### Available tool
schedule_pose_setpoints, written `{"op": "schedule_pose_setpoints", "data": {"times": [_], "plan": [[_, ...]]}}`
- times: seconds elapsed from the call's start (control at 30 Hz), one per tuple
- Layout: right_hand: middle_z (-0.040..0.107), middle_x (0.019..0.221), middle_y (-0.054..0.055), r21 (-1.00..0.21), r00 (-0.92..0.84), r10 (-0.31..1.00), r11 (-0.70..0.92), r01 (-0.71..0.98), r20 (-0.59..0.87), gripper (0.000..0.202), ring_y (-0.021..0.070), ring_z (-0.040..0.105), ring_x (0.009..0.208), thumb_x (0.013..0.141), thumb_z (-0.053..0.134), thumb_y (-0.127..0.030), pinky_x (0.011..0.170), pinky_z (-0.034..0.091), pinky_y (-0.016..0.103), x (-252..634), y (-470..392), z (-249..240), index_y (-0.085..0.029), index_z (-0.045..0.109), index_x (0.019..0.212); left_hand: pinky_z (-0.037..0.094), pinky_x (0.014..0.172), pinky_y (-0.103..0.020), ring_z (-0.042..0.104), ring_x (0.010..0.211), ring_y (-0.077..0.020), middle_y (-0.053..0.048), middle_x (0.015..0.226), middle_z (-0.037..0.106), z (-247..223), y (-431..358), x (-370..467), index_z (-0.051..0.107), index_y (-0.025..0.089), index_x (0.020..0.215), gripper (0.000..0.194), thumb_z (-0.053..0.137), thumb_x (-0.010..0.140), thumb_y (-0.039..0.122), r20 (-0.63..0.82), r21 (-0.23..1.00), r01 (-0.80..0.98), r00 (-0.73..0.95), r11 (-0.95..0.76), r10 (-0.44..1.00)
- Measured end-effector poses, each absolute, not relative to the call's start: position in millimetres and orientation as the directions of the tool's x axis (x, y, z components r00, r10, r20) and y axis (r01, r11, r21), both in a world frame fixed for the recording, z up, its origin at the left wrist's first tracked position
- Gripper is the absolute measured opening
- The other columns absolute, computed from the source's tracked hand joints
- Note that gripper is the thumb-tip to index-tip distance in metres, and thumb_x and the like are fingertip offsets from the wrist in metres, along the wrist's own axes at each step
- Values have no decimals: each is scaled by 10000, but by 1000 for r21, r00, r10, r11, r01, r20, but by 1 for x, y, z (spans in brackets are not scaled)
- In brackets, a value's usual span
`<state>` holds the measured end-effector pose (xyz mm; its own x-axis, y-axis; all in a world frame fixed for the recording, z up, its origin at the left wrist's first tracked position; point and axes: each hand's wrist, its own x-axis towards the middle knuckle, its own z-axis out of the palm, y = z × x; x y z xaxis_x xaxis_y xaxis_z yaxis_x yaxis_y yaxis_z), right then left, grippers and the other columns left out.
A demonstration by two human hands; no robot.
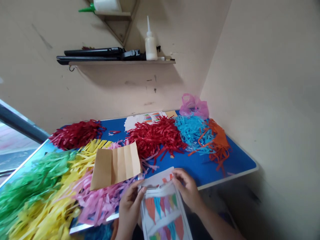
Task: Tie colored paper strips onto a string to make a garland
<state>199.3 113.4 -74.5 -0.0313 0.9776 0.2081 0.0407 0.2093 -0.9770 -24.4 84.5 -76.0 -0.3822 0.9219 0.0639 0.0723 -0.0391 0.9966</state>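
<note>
My left hand [130, 204] and my right hand [188, 189] grip a white printed card [162, 218] between them near the table's front edge. Pictures of tassels in orange, blue, red, purple and green cover its face. Its top part bends back as a flap, pinched at the left corner by my left thumb and fingers, and at the right by my right hand. Whether the card sits in a clear sleeve, I cannot tell. Just beyond my left hand, a creased piece of brown cardboard [117, 165] rests on pink paper strips [96, 208].
Green strips [37, 183] and yellow strips [57, 195] spread over the blue table [240, 160] at left. Red [157, 135], light blue [193, 131] and orange [219, 143] bundles lie farther back, near more printed cards [132, 122]. A wall shelf [120, 62] holds a glue bottle [151, 46].
</note>
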Motion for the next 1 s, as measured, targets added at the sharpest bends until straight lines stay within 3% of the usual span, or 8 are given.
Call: {"op": "schedule_pose_setpoints", "data": {"times": [0.17,0.3,0.47,0.6,0.7,0.77,0.9,1.0], "plan": [[624,808,27,-963,-69,967,252,92,247,194,189,585,759,869,627,-382,694,473,278,203,110,-68,-204,649,796,597,788,-332,728,883,-259,-97,955,774,-77,82,-26,750,188,926,347,762,712,463,85,994,95,-299,-59,951],[695,855,55,-958,-44,967,253,134,249,159,229,632,854,847,664,-356,787,500,323,208,115,-65,-215,727,808,599,800,-340,733,873,-253,-83,896,782,-68,81,-24,763,216,797,204,743,739,411,209,970,182,-283,-161,936],[719,974,56,-936,-142,936,338,96,323,126,230,644,950,863,664,-322,883,492,350,213,119,-71,-254,753,921,595,799,-334,731,870,-243,-75,885,782,-66,81,-22,759,226,784,144,738,754,365,248,962,173,-247,-209,937],[696,1012,55,-960,-141,949,275,-58,281,365,227,649,972,849,691,-365,899,501,369,211,116,-74,-272,647,1199,589,776,-342,722,858,-254,-86,865,772,-69,78,-21,725,203,703,226,715,772,419,221,974,104,-278,-200,935],[685,930,62,-956,-135,952,256,-143,275,207,240,655,929,837,692,-431,862,515,369,208,110,-66,-226,718,851,580,778,-325,704,925,-271,-110,945,761,-58,73,-20,681,187,638,285,718,766,439,146,985,123,-254,-118,956],[679,922,59,-968,-116,971,190,-164,210,243,232,659,886,814,712,-443,814,525,346,209,105,-56,-212,692,742,588,744,-310,700,941,-283,-123,1006,752,-45,67,-22,697,186,696,280,721,756,458,82,986,155,-170,-55,982],[717,915,69,-999,-228,974,-11,-44,-1,317,225,665,803,783,732,-472,704,533,311,217,94,-30,-215,732,970,602,746,-301,727,883,-269,-94,996,769,-21,54,-32,763,240,975,318,683,780,479,75,940,334,5,-73,997],[742,924,92,-997,-274,961,47,62,28,352,245,677,802,747,756,-494,689,548,321,223,87,-16,-205,770,948,599,797,-302,734,899,-274,-66,998,778,-12,46,-39,781,299,989,290,668,790,477,174,863,468,79,-191,982]]}}
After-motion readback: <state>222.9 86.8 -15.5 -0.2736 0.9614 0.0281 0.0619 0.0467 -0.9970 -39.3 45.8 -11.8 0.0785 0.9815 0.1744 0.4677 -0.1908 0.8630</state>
